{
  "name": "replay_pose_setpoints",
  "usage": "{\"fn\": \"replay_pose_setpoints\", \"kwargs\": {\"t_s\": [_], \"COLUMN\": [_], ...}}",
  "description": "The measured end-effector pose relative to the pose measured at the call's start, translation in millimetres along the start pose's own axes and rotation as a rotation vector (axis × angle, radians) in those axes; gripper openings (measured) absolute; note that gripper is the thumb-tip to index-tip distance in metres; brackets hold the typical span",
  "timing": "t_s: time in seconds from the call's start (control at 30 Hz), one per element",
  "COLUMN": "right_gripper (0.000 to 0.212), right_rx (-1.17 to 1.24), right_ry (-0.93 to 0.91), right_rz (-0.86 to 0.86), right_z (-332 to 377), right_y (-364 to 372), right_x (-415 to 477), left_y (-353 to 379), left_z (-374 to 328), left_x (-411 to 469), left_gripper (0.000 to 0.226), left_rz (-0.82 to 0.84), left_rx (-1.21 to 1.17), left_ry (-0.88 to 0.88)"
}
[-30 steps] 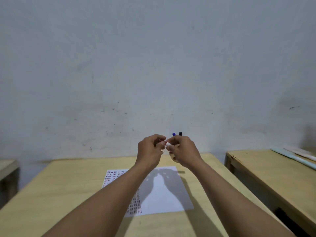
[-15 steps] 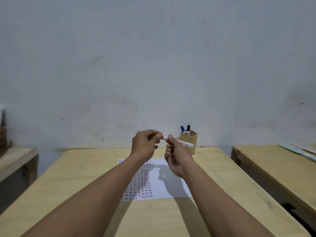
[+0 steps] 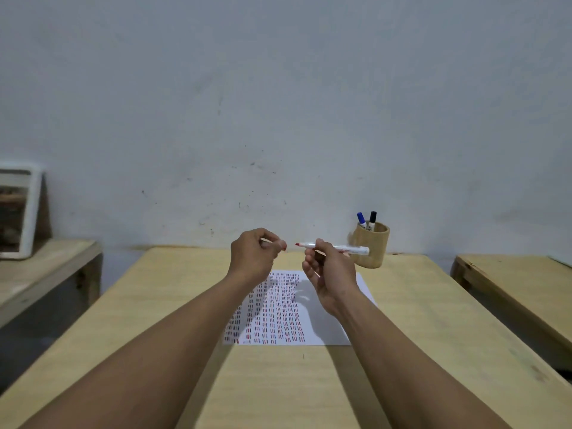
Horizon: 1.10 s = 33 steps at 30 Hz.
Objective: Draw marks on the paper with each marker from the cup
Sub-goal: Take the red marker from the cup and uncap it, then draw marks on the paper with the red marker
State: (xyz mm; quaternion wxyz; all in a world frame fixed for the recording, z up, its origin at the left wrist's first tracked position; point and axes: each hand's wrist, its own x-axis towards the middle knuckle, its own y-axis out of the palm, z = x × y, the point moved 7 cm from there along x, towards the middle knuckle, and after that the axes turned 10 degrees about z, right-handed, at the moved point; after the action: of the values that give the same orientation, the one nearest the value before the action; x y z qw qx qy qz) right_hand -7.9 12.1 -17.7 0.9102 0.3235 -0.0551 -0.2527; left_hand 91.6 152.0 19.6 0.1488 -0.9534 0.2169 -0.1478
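Framed board [image 3: 18, 212]: leans against the wall on the low side bench at the far left, apart from my work.
Left hand [image 3: 255, 253]: my fingers are curled shut on what I judge to be the red cap; only a sliver of it shows at my fingertips. 0.5 s ago this hand met the marker tip; now a clear gap separates them.
Desk [image 3: 173, 292]: the wooden surface that carries the paper and cup.
Paper [image 3: 328, 329]: lies flat at the middle of the desk, nearer the far edge, its left and centre filled with columns of short red, blue and dark dashes; the right strip is bare.
Red marker [image 3: 332, 246]: held level above the paper's far edge, its exposed red tip pointing left toward my left hand.
Change: the cap has come off, so this marker is ready to write. I judge the next move to be lowering the tip to the bare right strip.
Right hand [image 3: 329, 267]: closed around the marker barrel near its middle.
Cup [image 3: 371, 247]: stands near the desk's far right corner, just behind the marker's tail.
Blue marker [image 3: 361, 218] and black marker [image 3: 372, 218]: 2 capped markers upright in the cup.
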Motion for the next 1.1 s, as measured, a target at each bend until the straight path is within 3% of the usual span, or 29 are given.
{"fn": "replay_pose_setpoints", "kwargs": {"t_s": [0.23, 0.3, 0.53, 0.77, 0.97, 1.1], "right_gripper": [0.010, 0.010, 0.010, 0.010, 0.011, 0.018], "right_rx": [-0.125, -0.142, -0.235, -0.462, -0.822, -0.976], "right_ry": [0.044, 0.053, 0.051, -0.069, -0.168, -0.134], "right_rz": [-0.004, 0.000, 0.012, 0.018, -0.079, -0.091], "right_z": [-19.0, -24.1, -31.7, -18.9, -8.0, -13.8], "right_y": [-1.1, -2.3, -4.5, -9.5, -26.6, -38.3], "right_x": [8.5, 12.7, 24.4, 33.1, 37.5, 43.8], "left_y": [-34.7, -40.3, -46.1, -43.7, -50.9, -46.3], "left_z": [65.3, 83.4, 104.0, 95.0, 130.2, 130.3], "left_x": [0.4, 1.4, 13.0, -6.6, -31.7, -34.3], "left_gripper": [0.010, 0.020, 0.028, 0.047, 0.051, 0.054], "left_rz": [-0.166, -0.182, -0.080, -0.061, 0.225, 0.294], "left_rx": [0.122, 0.134, 0.463, 0.604, 0.887, 0.940], "left_ry": [-0.178, -0.227, -0.184, -0.140, -0.289, -0.289]}}
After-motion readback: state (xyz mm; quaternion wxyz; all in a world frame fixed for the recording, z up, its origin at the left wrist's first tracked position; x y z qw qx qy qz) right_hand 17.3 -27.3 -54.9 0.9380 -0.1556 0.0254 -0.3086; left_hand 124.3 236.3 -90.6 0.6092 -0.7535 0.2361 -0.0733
